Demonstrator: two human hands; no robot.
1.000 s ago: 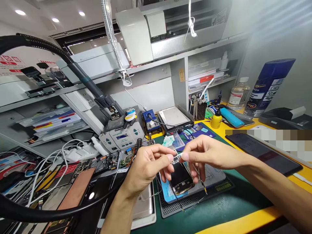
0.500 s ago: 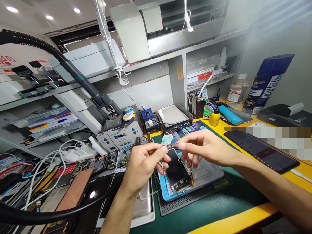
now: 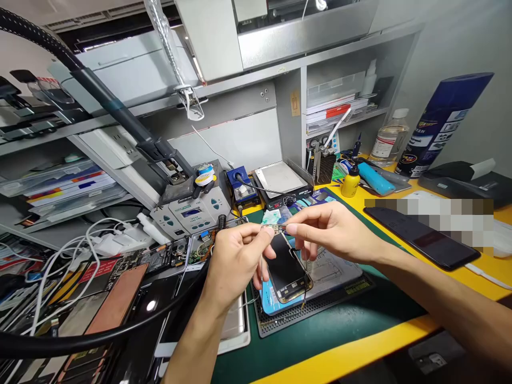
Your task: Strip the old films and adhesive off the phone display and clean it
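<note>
My left hand (image 3: 234, 256) and my right hand (image 3: 336, 229) meet above the bench, thumb and fingertips closed on opposite ends of a small narrow strip-like part (image 3: 277, 228), partly metallic and partly dark. It is too small to name exactly. Thin dark strands hang below my right fingers, and a thin pale one shows by my left fingers. Just beneath the hands lies a phone screen (image 3: 286, 269) with a black face and a thin frame. It rests on a blue-and-grey flat pad (image 3: 336, 272), which sits on a black perforated mat (image 3: 276, 326).
A dark phone (image 3: 424, 234) lies right on the yellow bench. Behind stand a hot air station (image 3: 192, 210), a heating plate (image 3: 282, 178) and a yellow bottle (image 3: 350, 182). Phone parts and a white phone (image 3: 234, 333) crowd the left, where a black hose (image 3: 100, 336) crosses low.
The view has tilted down and shifted slightly. Both hands keep their pinch on the small part, which has turned a little so more of its metallic side shows.
</note>
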